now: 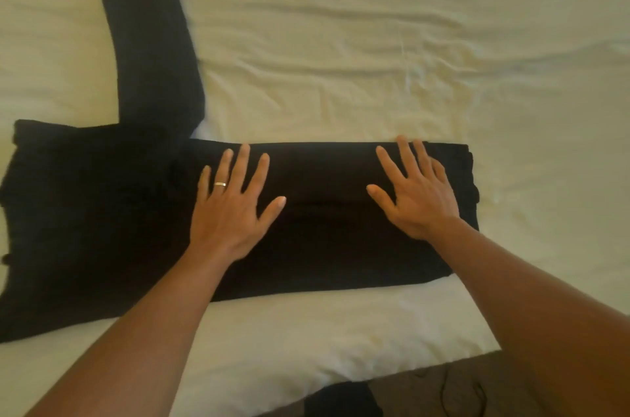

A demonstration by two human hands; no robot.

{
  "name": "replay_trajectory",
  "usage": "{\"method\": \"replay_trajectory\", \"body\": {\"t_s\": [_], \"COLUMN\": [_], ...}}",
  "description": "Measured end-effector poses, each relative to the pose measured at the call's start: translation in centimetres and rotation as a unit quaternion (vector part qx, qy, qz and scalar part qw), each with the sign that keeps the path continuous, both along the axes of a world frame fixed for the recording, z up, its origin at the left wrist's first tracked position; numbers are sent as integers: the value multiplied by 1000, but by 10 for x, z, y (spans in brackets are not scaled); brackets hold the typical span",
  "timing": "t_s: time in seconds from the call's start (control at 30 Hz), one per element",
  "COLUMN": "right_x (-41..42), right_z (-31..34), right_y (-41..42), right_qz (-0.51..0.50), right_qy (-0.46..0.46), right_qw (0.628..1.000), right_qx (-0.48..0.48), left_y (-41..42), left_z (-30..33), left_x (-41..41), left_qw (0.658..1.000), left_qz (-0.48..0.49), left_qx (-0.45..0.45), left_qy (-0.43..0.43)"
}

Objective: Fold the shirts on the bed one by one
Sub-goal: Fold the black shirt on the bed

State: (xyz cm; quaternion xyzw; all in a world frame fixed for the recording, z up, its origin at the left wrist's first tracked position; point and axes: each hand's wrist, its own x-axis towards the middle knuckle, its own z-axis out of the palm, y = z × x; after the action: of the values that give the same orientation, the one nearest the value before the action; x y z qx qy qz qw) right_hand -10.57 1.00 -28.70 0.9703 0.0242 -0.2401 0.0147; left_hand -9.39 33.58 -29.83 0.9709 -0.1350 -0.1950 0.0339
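Sleeve (pixel 150 41) across rumpled sheet (pixel 375 41).

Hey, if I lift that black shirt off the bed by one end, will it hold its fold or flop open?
Probably flop: the black shirt lies limp and flat under the left hand and right hand, and its sleeve trails loosely across the bed sheet. It looks light. The rumpled sheet may drag along if you push it.

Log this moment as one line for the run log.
stage: flattening fold | left hand: flat on black shirt | right hand: flat on it | sleeve: unfolded
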Motion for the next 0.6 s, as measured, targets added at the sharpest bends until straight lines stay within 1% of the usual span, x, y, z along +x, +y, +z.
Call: {"method": "replay_trajectory", "body": {"t_s": [0.1,0.17,0.23,0.27,0.33,0.43,0.47,0.5,0.6], "right_x": [16,35,63,80,110,153,166,179,205], "right_z": [17,27,29,31,37,43,41,38,29], "right_y": [25,59,102,127,177,244,261,275,304], "right_qz": [-23,-42,-82,-106,-151,-197,-222,-260,-402], "right_qy": [-27,-59,-52,-36,-2,41,47,52,88], "right_qw": [999,996,986,978,958,930,916,893,789], "right_qx": [2,53,134,177,243,307,331,363,456], "left_y": [38,78,121,143,178,204,206,207,206], "left_z": [13,23,29,31,31,24,21,18,9], "left_x": [-18,-36,-53,-61,-75,-90,-93,-94,-95], "left_qw": [999,998,996,995,992,990,990,989,987], "left_qz": [-13,7,44,66,107,117,118,123,142], "left_qx": [-2,-4,16,34,60,79,78,77,71], "left_qy": [-33,-58,-69,-63,-23,26,30,26,14]}}
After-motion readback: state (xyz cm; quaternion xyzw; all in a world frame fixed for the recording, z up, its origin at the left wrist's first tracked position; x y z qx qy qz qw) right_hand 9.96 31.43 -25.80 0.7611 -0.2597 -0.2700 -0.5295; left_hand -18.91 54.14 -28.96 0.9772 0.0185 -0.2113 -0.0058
